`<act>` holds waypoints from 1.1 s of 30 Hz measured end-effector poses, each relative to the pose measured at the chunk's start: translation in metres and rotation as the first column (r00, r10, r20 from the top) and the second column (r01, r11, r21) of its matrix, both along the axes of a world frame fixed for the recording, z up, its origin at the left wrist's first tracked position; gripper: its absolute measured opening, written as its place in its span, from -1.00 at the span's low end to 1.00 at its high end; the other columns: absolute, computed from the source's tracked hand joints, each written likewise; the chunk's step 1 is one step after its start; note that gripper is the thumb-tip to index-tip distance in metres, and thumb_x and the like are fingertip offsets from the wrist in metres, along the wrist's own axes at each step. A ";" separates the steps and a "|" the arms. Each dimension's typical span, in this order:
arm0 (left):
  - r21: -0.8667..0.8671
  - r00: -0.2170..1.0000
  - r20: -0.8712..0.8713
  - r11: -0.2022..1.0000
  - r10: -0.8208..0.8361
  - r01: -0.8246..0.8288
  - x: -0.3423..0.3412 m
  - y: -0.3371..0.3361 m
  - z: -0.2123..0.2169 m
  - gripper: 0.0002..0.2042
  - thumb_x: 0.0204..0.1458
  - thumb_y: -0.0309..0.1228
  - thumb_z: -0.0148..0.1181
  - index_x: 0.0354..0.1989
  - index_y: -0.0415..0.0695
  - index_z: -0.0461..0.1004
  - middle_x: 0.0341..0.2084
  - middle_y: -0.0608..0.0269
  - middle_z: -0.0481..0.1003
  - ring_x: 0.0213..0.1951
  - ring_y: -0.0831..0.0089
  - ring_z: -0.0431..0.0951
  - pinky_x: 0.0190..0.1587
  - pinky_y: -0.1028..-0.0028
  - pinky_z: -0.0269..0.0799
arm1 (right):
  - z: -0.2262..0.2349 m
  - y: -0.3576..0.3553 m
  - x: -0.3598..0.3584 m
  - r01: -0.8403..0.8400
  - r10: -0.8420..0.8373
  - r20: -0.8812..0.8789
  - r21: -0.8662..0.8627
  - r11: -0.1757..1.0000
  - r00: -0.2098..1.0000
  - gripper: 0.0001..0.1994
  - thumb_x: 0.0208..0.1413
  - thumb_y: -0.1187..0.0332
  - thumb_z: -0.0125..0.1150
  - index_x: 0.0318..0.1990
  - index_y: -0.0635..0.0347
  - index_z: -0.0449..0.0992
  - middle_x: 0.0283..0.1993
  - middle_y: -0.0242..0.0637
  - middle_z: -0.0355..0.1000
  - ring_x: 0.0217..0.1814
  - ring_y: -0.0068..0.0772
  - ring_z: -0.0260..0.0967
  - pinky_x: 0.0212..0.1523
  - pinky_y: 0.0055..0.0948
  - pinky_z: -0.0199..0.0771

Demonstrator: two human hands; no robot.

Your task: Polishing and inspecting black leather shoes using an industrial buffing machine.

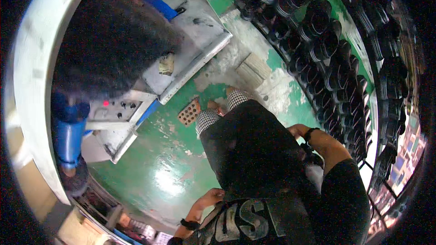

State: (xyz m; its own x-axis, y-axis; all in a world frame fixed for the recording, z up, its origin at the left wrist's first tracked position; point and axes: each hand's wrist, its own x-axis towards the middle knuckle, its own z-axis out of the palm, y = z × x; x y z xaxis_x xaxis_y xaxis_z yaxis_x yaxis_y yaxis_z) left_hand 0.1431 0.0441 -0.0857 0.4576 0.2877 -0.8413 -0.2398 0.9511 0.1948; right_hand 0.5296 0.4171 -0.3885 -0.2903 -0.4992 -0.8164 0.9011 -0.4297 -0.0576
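My left hand [212, 197] is low by my left side, next to the edge of my black clothing [259, 154]. Its fingers curl in against the cloth, and whatever they hold, if anything, is hidden. My right hand [298, 130] is beside my right thigh, with a black band [310, 134] around the wrist. The fingers there are small and partly covered by the dark cloth, so their state is unclear. Below the right wrist a dark shape [313, 158] shows, too blurred to name.
A metal-edged machine table [190, 70] stands to the left, with a large dark blurred mass [113, 41], a blue cylinder [70, 131] and a lit red button [106, 103]. Racks of black boots [329, 54] line the right. A perforated brown block [189, 112] lies on the green floor [159, 154].
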 end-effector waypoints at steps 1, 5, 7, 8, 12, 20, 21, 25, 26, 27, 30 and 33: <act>-0.027 0.994 -0.073 0.997 -0.080 0.079 0.001 0.024 0.011 -0.66 0.06 -0.46 0.19 0.02 -0.28 0.47 -0.16 0.10 0.55 -0.09 0.37 0.50 -0.02 0.42 0.41 | 0.007 0.018 -0.004 -0.172 0.167 0.076 0.063 0.983 0.983 -0.65 0.11 0.49 0.05 0.09 0.18 0.42 -0.17 -0.35 0.50 -0.26 -0.44 0.44 -0.25 -0.29 0.53; 0.460 0.882 -0.471 0.859 0.023 0.223 0.016 0.000 -0.019 -0.74 0.08 -0.38 0.17 -0.11 -0.26 0.50 -0.19 0.13 0.53 -0.07 0.26 0.50 -0.02 0.32 0.42 | 0.061 0.041 -0.046 -0.008 0.009 0.003 -0.151 0.989 1.000 -0.67 0.13 0.24 0.17 -0.03 0.26 0.52 -0.02 -0.26 0.52 -0.06 -0.34 0.45 0.00 -0.30 0.47; 0.373 0.823 -0.312 0.858 0.474 -0.353 0.034 -0.026 -0.049 -0.79 0.07 -0.36 0.16 -0.19 -0.21 0.50 -0.18 0.15 0.50 -0.04 0.28 0.48 0.02 0.30 0.39 | 0.091 0.047 -0.039 0.020 -0.016 0.029 -0.148 0.989 0.999 -0.66 0.14 0.24 0.18 -0.02 0.26 0.52 -0.03 -0.25 0.53 -0.09 -0.31 0.47 -0.02 -0.27 0.49; 0.024 0.604 -0.302 0.640 0.737 -0.768 0.044 -0.023 -0.058 -0.81 0.06 -0.37 0.15 -0.22 -0.20 0.50 -0.18 0.16 0.50 -0.03 0.31 0.47 0.03 0.30 0.38 | 0.103 0.052 -0.031 0.098 -0.091 0.056 -0.131 0.987 0.994 -0.66 0.14 0.23 0.19 -0.01 0.26 0.52 -0.05 -0.23 0.54 -0.12 -0.28 0.50 -0.05 -0.24 0.52; 0.497 0.748 -0.583 0.867 0.318 0.018 0.099 -0.114 -0.149 -0.72 0.11 -0.32 0.11 -0.07 -0.19 0.47 -0.04 0.17 0.49 0.01 0.32 0.46 0.02 0.30 0.38 | 0.117 0.058 -0.052 0.090 -0.089 -0.014 0.121 0.989 0.996 -0.68 0.16 0.25 0.18 -0.05 0.30 0.53 -0.06 -0.18 0.55 -0.16 -0.28 0.53 -0.09 -0.21 0.55; 0.541 0.706 -0.590 0.841 0.392 -0.014 0.231 -0.182 -0.203 -0.70 0.11 -0.30 0.11 -0.04 -0.18 0.47 -0.02 0.16 0.48 0.02 0.29 0.45 0.03 0.31 0.37 | 0.117 0.092 -0.049 -0.129 0.171 -0.211 0.196 0.972 0.962 -0.67 0.15 0.21 0.16 -0.04 0.25 0.53 -0.05 -0.20 0.55 -0.14 -0.28 0.52 -0.06 -0.22 0.52; 0.546 0.688 -0.594 0.837 0.417 -0.036 0.212 -0.148 -0.219 -0.70 0.11 -0.30 0.11 -0.04 -0.18 0.47 -0.01 0.16 0.48 0.02 0.29 0.45 0.03 0.31 0.37 | 0.110 0.100 -0.039 -0.173 0.230 -0.234 0.239 0.956 0.945 -0.67 0.15 0.21 0.16 -0.04 0.25 0.54 -0.06 -0.20 0.55 -0.14 -0.28 0.53 -0.07 -0.22 0.52; 0.570 0.703 -0.564 0.820 0.432 -0.047 0.224 -0.150 -0.198 -0.69 0.11 -0.29 0.11 -0.03 -0.17 0.47 0.00 0.15 0.48 0.03 0.28 0.45 0.04 0.31 0.36 | 0.095 0.105 -0.022 -0.227 0.346 -0.251 0.404 0.886 0.904 -0.67 0.16 0.20 0.14 -0.05 0.23 0.54 -0.07 -0.21 0.55 -0.14 -0.28 0.53 -0.09 -0.22 0.52; 0.571 0.705 -0.562 0.819 0.433 -0.048 0.224 -0.147 -0.189 -0.69 0.11 -0.29 0.11 -0.02 -0.17 0.47 0.01 0.15 0.48 0.03 0.27 0.45 0.04 0.31 0.36 | 0.090 0.099 -0.027 -0.236 0.374 -0.257 0.440 0.866 0.891 -0.67 0.16 0.20 0.14 -0.05 0.23 0.54 -0.07 -0.21 0.55 -0.15 -0.28 0.53 -0.09 -0.22 0.52; 0.572 0.709 -0.554 0.818 0.436 -0.055 0.221 -0.149 -0.181 -0.69 0.11 -0.29 0.11 -0.02 -0.17 0.47 0.01 0.14 0.47 0.03 0.27 0.45 0.04 0.31 0.36 | 0.088 0.107 -0.025 -0.251 0.404 -0.255 0.474 0.844 0.878 -0.67 0.16 0.20 0.13 -0.05 0.23 0.54 -0.07 -0.21 0.55 -0.15 -0.28 0.53 -0.09 -0.22 0.52; 0.559 0.741 -0.517 0.825 0.428 -0.086 0.208 -0.134 -0.168 -0.68 0.11 -0.28 0.11 -0.01 -0.16 0.47 0.02 0.14 0.47 0.03 0.26 0.45 0.04 0.32 0.36 | 0.078 0.109 -0.015 -0.298 0.482 -0.225 0.550 0.780 0.847 -0.67 0.16 0.19 0.12 -0.05 0.21 0.54 -0.08 -0.22 0.55 -0.15 -0.28 0.53 -0.11 -0.23 0.52; 0.559 0.771 -0.469 0.820 0.432 -0.120 0.174 -0.089 -0.172 -0.67 0.11 -0.28 0.11 0.00 -0.16 0.47 0.04 0.13 0.47 0.04 0.25 0.45 0.04 0.32 0.35 | 0.077 0.142 0.028 -0.346 0.562 -0.176 0.630 0.695 0.809 -0.67 0.17 0.18 0.10 -0.05 0.20 0.54 -0.09 -0.23 0.55 -0.16 -0.28 0.53 -0.12 -0.23 0.52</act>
